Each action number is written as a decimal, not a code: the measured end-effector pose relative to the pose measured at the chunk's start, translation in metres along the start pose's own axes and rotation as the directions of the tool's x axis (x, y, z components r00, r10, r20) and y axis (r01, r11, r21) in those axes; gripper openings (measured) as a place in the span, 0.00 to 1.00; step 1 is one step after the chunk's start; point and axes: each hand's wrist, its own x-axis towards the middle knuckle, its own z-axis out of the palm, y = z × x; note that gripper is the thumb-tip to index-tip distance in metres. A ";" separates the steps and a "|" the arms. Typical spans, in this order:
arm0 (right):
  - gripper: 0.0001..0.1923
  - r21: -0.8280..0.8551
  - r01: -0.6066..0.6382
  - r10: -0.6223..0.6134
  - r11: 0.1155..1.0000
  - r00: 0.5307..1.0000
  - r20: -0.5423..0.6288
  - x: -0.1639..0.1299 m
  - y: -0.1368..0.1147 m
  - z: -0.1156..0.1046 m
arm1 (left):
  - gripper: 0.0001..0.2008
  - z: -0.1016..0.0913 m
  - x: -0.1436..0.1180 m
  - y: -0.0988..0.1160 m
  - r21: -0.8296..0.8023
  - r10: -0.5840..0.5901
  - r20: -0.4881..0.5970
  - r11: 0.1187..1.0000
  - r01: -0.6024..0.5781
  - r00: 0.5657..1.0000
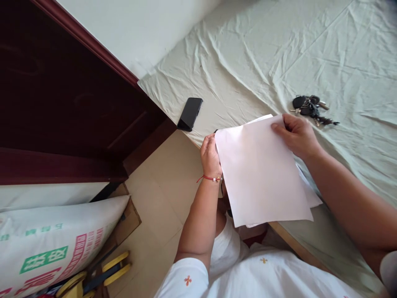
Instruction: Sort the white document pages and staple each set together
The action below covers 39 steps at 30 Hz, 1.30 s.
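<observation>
Presently, a small stack of white paper sheets [262, 174] is held up over the near edge of a bed [310, 54] covered with a pale green sheet. The left hand [210, 155] is closed on the stack's left edge, at about nine o'clock of the top sheet, with a red cord bracelet [210, 178] at the wrist. The right hand [297, 134] is pinched on the top corner, at about one o'clock, thumb over the paper. Further sheets are seen peeking out behind the front one at the top and at four o'clock; their number cannot be told.

The step in hand is judged to be the gathering or squaring of the sheets. A steady two-sided grip and even edges would be called for in any further handling, since the lower corner hangs free.

A dark phone [190, 114] is noted on the bed at ten o'clock of the paper, and a bunch of keys [312, 108] at two o'clock, near the right hand. At lower left a printed white sack [52, 244] is seen, bulging full, its contents hidden.
</observation>
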 end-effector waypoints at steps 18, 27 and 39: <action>0.25 -0.164 0.120 -0.118 0.979 0.993 0.023 0.005 -0.013 0.006 | 0.24 -0.004 -0.005 0.008 0.052 -0.062 0.058 0.997 0.059 0.996; 0.39 0.175 -0.038 0.026 0.984 0.997 0.070 -0.008 0.020 -0.007 | 0.19 -0.010 -0.012 0.021 -0.003 -0.031 0.132 1.000 0.031 0.991; 0.19 0.354 -0.478 0.312 0.804 0.845 0.434 -0.069 0.001 -0.045 | 0.26 -0.004 -0.032 0.044 -0.050 0.122 0.145 0.992 -0.116 0.982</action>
